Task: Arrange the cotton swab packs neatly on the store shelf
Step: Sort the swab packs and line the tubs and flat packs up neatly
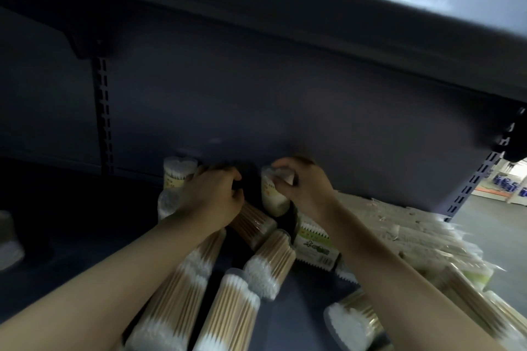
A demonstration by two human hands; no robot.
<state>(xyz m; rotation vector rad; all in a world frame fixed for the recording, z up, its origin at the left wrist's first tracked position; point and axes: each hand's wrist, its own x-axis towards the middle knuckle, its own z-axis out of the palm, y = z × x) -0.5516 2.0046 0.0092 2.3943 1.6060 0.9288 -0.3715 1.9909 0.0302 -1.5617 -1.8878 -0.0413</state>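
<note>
Both my arms reach deep into a dark shelf bay. My right hand (299,185) grips the top of an upright cotton swab pack (271,196) near the back panel. My left hand (214,194) is curled, its fingers next to another upright pack (176,172) at the back left; whether it holds anything is hidden. Several cylindrical packs of wooden-stick swabs (182,293) lie on their sides on the shelf floor (85,236) beneath my arms, pointing different ways.
A green-and-white labelled box (313,245) lies behind the loose packs. Flat bagged packs (413,236) are heaped at the right. A slotted upright (102,117) runs up the back panel. The shelf above (285,23) hangs low. A pale object (8,239) sits far left.
</note>
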